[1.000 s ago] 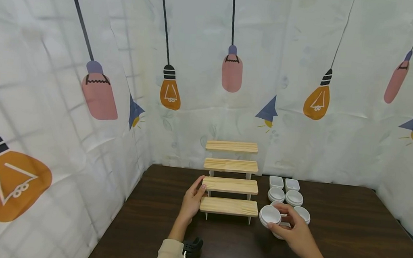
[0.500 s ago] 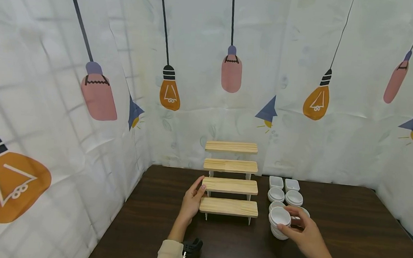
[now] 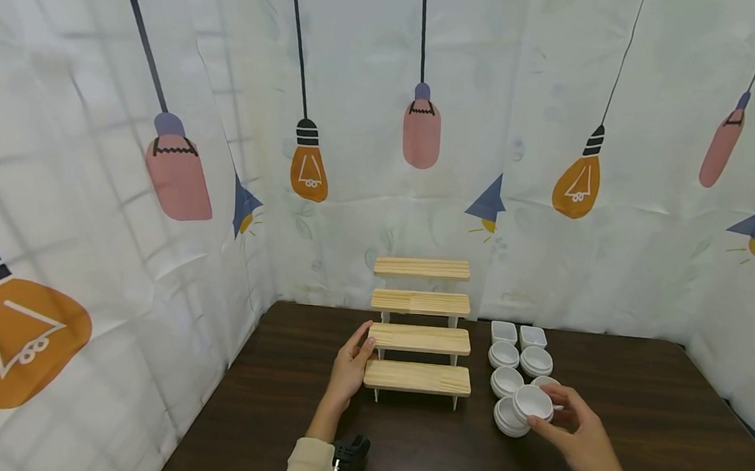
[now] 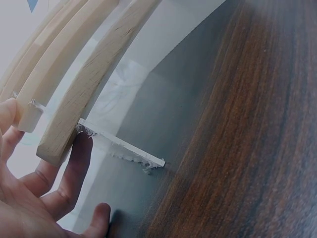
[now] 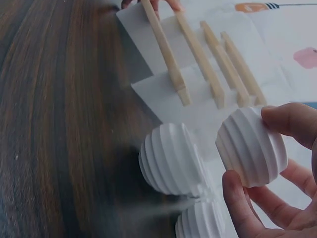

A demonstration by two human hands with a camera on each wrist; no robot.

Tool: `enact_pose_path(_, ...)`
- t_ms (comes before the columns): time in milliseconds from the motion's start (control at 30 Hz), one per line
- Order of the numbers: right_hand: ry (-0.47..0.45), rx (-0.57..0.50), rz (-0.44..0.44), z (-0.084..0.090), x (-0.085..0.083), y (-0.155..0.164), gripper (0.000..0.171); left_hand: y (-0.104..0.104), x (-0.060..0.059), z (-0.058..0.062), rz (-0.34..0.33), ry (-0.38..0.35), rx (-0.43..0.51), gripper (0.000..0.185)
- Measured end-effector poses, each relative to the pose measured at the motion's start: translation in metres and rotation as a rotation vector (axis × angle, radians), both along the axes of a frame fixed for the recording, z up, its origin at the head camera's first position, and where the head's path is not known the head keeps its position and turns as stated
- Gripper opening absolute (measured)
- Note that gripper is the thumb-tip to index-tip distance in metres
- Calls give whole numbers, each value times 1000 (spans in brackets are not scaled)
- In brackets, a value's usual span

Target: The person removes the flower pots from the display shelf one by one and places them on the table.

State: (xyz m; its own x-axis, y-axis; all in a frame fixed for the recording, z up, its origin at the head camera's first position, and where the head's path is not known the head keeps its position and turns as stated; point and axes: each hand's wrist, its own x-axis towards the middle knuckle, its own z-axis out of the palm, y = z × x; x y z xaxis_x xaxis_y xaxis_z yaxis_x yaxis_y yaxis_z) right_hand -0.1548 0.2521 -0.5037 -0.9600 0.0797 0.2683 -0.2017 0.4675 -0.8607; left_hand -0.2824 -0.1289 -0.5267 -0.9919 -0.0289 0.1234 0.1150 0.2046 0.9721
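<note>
A stepped wooden rack [image 3: 419,341] stands mid-table against the curtain. My left hand [image 3: 360,346] rests open against its left end, thumb at the second step; the left wrist view shows straight fingers [image 4: 75,167] under a step's end [image 4: 84,99]. My right hand [image 3: 546,416] pinches a white ribbed bowl [image 3: 533,403] just above the table, right of a short stack of bowls [image 3: 507,417]. In the right wrist view the held bowl [image 5: 252,148] sits between thumb and fingers [image 5: 291,122], beside another ribbed bowl [image 5: 171,158].
More white dishes sit right of the rack: round bowls [image 3: 507,381], [image 3: 504,354], [image 3: 536,360] and two square ones [image 3: 504,331], [image 3: 533,336]. A printed curtain [image 3: 150,247] walls the dark wooden table [image 3: 637,404] at the back and left.
My right hand carried the ribbed bowl to the right, from beside the rack's lowest step to past the bowl stack. The left hand stayed on the rack.
</note>
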Motion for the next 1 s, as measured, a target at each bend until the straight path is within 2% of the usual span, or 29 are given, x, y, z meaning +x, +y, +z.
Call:
enact_pose_path(333, -67, 36, -56, -5, 5, 10, 55, -2, 1, -2, -24, 10, -1, 50)
enact_pose_path(767, -142, 53, -74, -9, 9, 24, 58, -3, -1, -2, -1, 0, -8, 48)
enact_pose_path(1000, -155, 50, -74, -12, 11, 29, 57, -3, 1, -1, -27, 18, 15, 53)
